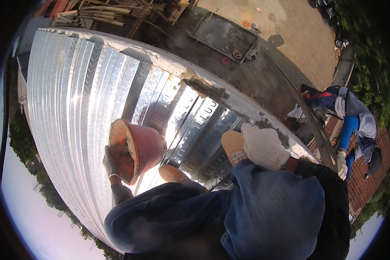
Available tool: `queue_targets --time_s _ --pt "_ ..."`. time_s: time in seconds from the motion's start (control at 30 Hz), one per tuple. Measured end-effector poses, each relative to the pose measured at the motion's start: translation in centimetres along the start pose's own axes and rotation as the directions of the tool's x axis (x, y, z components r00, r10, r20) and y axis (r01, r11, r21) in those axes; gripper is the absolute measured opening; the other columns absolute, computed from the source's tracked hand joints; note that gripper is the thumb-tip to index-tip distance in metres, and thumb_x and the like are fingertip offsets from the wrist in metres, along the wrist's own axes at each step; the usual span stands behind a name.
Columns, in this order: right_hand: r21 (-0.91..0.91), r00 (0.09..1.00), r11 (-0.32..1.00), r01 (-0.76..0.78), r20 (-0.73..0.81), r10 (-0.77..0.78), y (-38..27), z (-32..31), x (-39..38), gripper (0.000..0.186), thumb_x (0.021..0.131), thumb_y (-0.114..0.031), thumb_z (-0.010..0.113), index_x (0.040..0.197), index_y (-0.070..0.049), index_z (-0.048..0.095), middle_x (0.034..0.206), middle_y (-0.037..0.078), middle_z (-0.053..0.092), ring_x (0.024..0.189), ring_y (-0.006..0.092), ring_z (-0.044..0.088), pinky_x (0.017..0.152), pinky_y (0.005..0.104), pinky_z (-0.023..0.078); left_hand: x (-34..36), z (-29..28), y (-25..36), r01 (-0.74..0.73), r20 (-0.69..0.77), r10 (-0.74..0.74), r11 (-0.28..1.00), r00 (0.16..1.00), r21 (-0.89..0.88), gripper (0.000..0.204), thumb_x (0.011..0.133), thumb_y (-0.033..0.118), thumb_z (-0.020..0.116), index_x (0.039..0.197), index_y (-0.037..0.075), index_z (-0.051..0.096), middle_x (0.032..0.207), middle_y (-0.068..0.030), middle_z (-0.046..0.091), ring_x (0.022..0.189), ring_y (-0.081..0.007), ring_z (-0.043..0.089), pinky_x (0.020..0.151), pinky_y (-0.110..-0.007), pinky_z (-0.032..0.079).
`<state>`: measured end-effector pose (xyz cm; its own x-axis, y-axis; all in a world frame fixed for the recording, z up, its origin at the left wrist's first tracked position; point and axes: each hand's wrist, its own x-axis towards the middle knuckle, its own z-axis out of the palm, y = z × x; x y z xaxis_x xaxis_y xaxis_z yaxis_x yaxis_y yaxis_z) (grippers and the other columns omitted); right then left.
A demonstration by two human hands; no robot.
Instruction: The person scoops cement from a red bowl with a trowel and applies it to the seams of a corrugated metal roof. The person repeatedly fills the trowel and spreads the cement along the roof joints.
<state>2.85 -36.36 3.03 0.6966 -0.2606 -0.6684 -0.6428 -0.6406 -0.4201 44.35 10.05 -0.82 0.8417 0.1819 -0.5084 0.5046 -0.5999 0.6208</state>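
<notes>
My gloved left hand point(108, 162) grips the side of a dirty red bucket point(144, 147), which is tipped with its mouth toward my left, above the ribbed metal decking point(60, 108). My right hand point(264, 147), in a white knit glove, has its fingers curled at the concrete edge beside patches of wet mortar point(206, 89); what they hold, if anything, is hidden. My two tan shoes point(229, 145) stand on the decking, partly behind my bent jeans-clad legs.
A co-worker point(351, 108) in gloves and blue sleeves is beyond the edge at right, by a long dark beam point(316, 134) and a tiled roof point(364, 182). Below lie a mixing tray point(210, 30), small buckets point(225, 61), stacked bamboo poles point(99, 15) and gravelly ground.
</notes>
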Motion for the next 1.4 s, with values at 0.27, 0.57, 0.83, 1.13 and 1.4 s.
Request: queue_targets --time_s 0.27,0.57,0.83,1.13,1.4 --pt "-0.044 0.742 0.926 0.375 -0.585 -0.328 3.2 2.4 3.9 0.023 0.097 -0.020 0.071 0.117 -0.009 0.068 0.095 0.011 0.075 0.078 0.0350 0.075 0.069 0.0480 0.058 0.5 -0.4 -0.1 0.037 -0.005 -0.037 0.999 0.999 0.017 0.070 0.106 0.060 0.067 0.133 -0.004 0.076 0.116 -0.0116 0.077 0.101 -0.0219 0.073 0.088 -0.040 0.060" --pt "0.062 0.883 0.970 0.236 -0.431 -0.187 -1.1 4.3 8.0 0.018 0.096 -0.019 0.074 0.109 -0.009 0.066 0.090 0.013 0.076 0.080 0.0387 0.077 0.069 0.0518 0.059 2.0 -1.7 -1.1 -0.027 0.034 0.026 0.998 0.999 0.049 0.071 0.106 0.062 0.067 0.134 -0.003 0.077 0.121 -0.0144 0.078 0.103 -0.0231 0.074 0.090 -0.041 0.059" --pt "0.048 0.950 0.989 0.139 -0.290 -0.119 -1.0 3.6 6.2 0.023 0.094 -0.019 0.073 0.111 -0.005 0.068 0.088 0.018 0.077 0.083 0.0377 0.079 0.072 0.0498 0.061 1.6 -0.6 -0.7 -0.034 0.051 0.031 0.998 0.998 0.059 0.070 0.107 0.060 0.066 0.129 -0.004 0.077 0.115 -0.0119 0.077 0.100 -0.0224 0.073 0.088 -0.041 0.059" --pt "0.176 0.944 0.958 0.228 -0.281 -0.173 0.2 0.8 1.3 0.020 0.095 -0.021 0.071 0.106 -0.005 0.065 0.088 0.018 0.075 0.081 0.0404 0.077 0.072 0.0511 0.059 3.1 -2.6 -1.4 -0.007 0.103 0.002 0.999 0.995 0.045 0.068 0.115 0.058 0.054 0.144 -0.001 0.070 0.129 -0.0127 0.076 0.107 -0.0229 0.077 0.091 -0.039 0.065" --pt "0.125 0.928 0.985 0.119 -0.368 -0.065 2.5 2.3 1.5 0.020 0.098 -0.022 0.069 0.107 -0.005 0.065 0.089 0.017 0.076 0.082 0.0395 0.077 0.072 0.0517 0.060 1.7 -0.8 -1.0 -0.006 0.016 0.007 1.000 1.000 -0.009 0.068 0.106 0.060 0.068 0.126 -0.004 0.079 0.112 -0.0113 0.078 0.096 -0.0203 0.073 0.084 -0.039 0.059"
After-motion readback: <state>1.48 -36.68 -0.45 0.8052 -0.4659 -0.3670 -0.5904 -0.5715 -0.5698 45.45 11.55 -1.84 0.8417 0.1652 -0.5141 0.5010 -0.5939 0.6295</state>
